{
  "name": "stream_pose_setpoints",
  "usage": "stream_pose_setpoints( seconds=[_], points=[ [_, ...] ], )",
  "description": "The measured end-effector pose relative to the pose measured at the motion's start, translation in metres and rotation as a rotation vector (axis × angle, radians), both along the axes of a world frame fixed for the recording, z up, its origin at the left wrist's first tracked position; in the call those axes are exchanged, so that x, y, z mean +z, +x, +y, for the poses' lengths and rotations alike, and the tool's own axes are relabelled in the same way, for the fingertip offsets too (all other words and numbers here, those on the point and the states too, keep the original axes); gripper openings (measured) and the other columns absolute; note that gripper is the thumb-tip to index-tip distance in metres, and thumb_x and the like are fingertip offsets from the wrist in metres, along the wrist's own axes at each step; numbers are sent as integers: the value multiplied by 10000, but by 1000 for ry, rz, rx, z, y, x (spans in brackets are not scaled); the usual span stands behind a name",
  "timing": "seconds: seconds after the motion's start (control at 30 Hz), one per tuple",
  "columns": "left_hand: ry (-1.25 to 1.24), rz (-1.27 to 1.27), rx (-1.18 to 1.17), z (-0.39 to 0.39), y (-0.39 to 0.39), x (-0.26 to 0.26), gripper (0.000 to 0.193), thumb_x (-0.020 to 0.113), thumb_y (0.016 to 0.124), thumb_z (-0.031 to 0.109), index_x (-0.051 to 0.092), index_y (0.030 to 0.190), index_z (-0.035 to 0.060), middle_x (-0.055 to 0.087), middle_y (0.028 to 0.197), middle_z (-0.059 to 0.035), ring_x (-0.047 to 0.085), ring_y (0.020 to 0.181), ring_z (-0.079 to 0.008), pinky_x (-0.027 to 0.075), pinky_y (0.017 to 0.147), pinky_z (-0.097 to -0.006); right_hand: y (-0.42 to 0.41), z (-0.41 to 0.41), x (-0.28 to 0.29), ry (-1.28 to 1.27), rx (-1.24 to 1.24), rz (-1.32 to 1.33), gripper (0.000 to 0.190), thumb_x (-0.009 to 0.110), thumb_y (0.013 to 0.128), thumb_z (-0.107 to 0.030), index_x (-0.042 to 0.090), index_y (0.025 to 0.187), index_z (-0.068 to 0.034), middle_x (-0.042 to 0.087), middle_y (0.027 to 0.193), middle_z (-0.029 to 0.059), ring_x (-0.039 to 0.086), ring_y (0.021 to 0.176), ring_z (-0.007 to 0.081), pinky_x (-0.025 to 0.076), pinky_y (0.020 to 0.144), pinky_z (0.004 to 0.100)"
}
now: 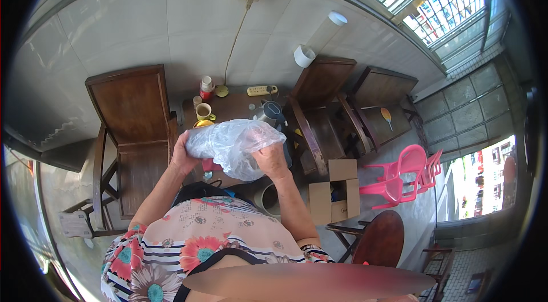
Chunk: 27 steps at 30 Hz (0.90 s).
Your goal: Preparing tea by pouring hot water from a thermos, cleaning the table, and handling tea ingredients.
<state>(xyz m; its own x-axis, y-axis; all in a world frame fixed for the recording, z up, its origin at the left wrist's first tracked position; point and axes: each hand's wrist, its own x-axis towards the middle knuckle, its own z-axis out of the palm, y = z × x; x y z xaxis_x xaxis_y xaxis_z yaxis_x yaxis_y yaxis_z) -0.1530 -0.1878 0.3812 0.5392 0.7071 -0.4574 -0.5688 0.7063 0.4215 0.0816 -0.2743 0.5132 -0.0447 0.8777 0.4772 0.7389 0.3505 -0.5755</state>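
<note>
A clear plastic bag (233,143), bunched around a long cylindrical thing, spans the space between my hands above a small wooden table (235,107). My left hand (184,152) grips the left, smoother end of this bundle. At its loose, crumpled end, my right hand (270,160) holds the plastic, with some fingers behind the film. What the bag contains cannot be made out. Behind the bundle stand a yellow-handled mug (204,111), an electric kettle (271,110) and a stack of paper cups (206,84).
Wooden armchairs flank the table, one at the left (143,143) and others at the right (323,126). An open cardboard box (319,201) and pink plastic chairs (400,186) stand on the right. A power strip (262,90) lies near the wall; a bin (267,199) is below my right hand.
</note>
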Motion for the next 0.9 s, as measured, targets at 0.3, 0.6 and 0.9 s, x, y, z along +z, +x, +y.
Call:
stream_pose_setpoints(
  seconds=[0.3, 0.6, 0.9],
  points=[
    [-89, -239, 89, 6, 2, 9, 570, 438, 931, 549, 529, 1322, 145, 572, 1329, -56, 500, 1244, -271, 368, 1024, -507, 4, -37, 118, 232, -37, 509, 209, 726, 757, 35, 640, 944, 4, 579, 897, 76, 585, 689, 140, 490, 587, 251],
    [-62, -245, 60, 3, 10, 7, 581, 441, 929, 549, 528, 1337, 145, 557, 1359, -54, 466, 1293, -292, 314, 1086, -530, -40, -73, 203, 687, 836, 769, 121, 692, 759, 22, 625, 856, 48, 596, 895, 223, 620, 643, 283, 519, 494, 337],
    [-75, -228, 65, 2, 14, 8, 598, 423, 930, 560, 515, 1350, 145, 546, 1373, -66, 459, 1300, -296, 302, 1091, -538, -50, -70, 209, 757, 869, 785, 141, 622, 906, -143, 573, 825, -37, 612, 786, 130, 647, 649, 268, 542, 543, 378]
  ],
)
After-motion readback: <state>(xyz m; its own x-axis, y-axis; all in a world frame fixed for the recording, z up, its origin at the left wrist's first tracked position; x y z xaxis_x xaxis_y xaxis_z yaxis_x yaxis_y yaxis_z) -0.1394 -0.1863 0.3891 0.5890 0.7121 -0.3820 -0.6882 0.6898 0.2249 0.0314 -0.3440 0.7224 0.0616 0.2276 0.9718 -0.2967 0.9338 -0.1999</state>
